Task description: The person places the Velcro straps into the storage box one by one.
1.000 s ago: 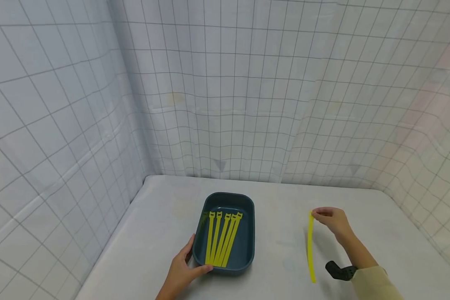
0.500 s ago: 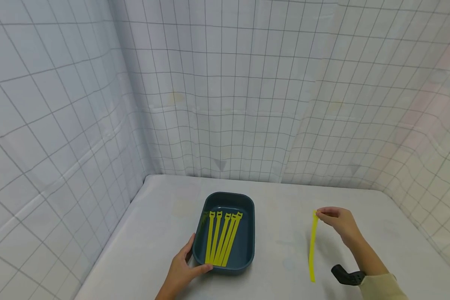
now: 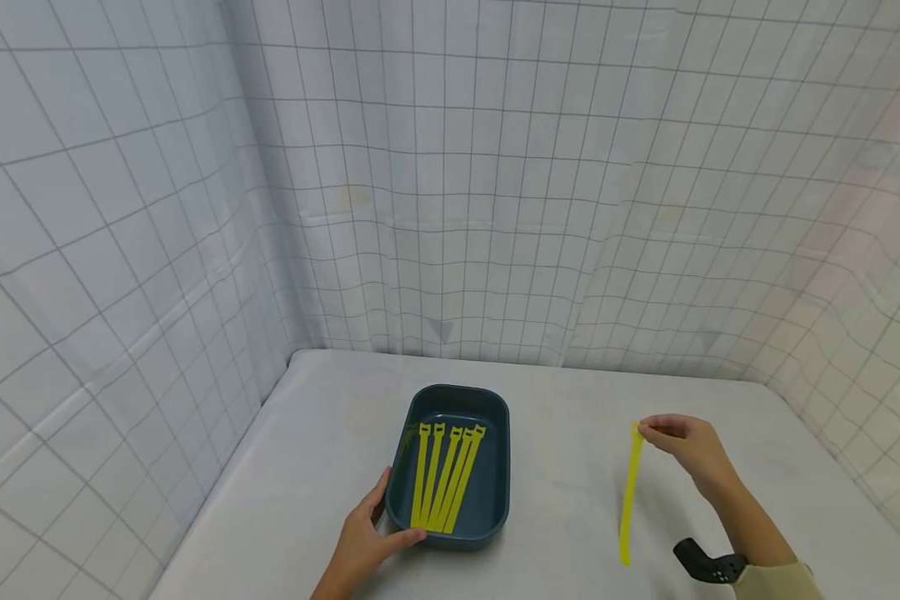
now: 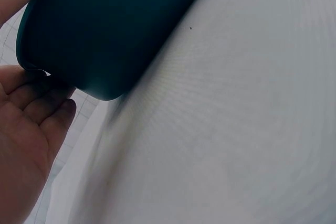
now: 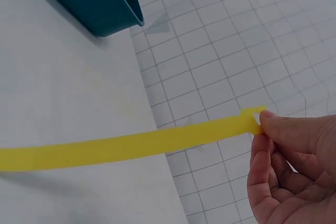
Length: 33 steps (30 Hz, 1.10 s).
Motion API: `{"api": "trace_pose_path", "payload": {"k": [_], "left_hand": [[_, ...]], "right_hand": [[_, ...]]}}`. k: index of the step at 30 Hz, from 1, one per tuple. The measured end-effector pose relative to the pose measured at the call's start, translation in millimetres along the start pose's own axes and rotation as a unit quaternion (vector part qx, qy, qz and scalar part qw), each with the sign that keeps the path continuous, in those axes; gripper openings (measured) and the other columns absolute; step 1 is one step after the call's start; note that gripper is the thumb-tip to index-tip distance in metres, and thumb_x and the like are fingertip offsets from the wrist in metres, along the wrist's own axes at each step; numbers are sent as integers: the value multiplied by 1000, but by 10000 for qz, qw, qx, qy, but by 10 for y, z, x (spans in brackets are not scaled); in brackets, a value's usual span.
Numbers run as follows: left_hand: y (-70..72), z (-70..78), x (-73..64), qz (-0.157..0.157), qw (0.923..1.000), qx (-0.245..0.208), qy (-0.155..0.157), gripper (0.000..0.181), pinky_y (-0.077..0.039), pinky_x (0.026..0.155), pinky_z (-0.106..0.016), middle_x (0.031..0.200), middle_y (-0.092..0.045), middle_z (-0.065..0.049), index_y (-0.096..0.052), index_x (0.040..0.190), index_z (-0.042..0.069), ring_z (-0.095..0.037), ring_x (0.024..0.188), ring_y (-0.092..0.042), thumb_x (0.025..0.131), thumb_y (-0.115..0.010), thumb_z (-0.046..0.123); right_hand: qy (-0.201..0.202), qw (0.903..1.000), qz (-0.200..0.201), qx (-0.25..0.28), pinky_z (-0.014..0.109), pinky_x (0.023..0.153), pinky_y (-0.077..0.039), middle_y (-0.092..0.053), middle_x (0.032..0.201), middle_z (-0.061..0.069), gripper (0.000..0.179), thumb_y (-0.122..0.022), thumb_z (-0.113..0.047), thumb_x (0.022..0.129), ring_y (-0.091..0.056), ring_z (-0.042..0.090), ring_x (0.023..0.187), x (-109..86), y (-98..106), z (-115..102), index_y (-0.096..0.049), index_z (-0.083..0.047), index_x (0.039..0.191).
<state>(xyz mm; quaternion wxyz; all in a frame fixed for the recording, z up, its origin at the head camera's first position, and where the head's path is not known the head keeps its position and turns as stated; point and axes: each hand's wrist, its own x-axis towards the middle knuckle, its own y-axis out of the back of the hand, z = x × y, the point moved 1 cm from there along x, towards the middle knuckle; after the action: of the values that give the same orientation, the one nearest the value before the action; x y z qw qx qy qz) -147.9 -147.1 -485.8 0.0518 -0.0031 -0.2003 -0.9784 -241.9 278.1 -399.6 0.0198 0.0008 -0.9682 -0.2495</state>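
Note:
In the head view my left hand (image 3: 366, 537) holds the near left corner of a dark teal tray (image 3: 489, 492), thumb at the front rim and fingers along the left side. Several yellow hook-and-loop cable ties (image 3: 440, 479) lie fanned out in it, slotted heads toward the far end. To the right of the tray, my right hand (image 3: 693, 454) pinches another yellow cable tie (image 3: 630, 500) by its slotted head. That strap hangs down, slightly slanted, its tail low over the table. The right wrist view shows thumb and fingertips on the head of the strap (image 5: 131, 145).
A white-covered table (image 3: 570, 542) carries the tray. White grid-patterned curtains (image 3: 450, 208) stand behind it and at both sides. A black device (image 3: 708, 562) is strapped to the right wrist, by a pale sleeve (image 3: 776, 582).
My right hand has shifted a little to the right with the head of the cable tie. The tail stays nearly in place, so the strap slants more. Left hand and tray look unmoved.

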Motion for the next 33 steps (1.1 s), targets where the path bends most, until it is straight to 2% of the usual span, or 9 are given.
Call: {"api": "trace_pose_path", "payload": {"k": [7, 21, 33], "left_hand": [[-2, -9, 9, 46, 10000, -21, 43, 102, -31, 101, -42, 143, -33, -16, -30, 142, -1, -33, 129, -32, 64, -83, 36], [-14, -7, 2, 9, 10000, 31, -21, 100, -33, 100, -44, 142, -34, -19, -30, 141, -2, -35, 128, -34, 65, -83, 35], [-1, 22, -13, -7, 9998, 157, 112, 104, -33, 100, -44, 143, -31, -19, -28, 142, -2, -35, 129, -32, 63, -83, 37]], "right_hand": [[-5, 9999, -38, -101, 23, 77, -49, -66, 99, 8, 43, -67, -29, 85, -57, 9, 87, -64, 40, -60, -61, 7, 108], [243, 9997, -25, 28, 17, 75, -47, -67, 96, 6, 41, -67, -27, 85, -57, 5, 87, -173, 127, -178, -62, 8, 106], [418, 9988, -146, 212, 16, 76, -46, -68, 94, 1, 39, -66, -25, 86, -57, 6, 89, -245, 204, -262, -61, 8, 106]]}}
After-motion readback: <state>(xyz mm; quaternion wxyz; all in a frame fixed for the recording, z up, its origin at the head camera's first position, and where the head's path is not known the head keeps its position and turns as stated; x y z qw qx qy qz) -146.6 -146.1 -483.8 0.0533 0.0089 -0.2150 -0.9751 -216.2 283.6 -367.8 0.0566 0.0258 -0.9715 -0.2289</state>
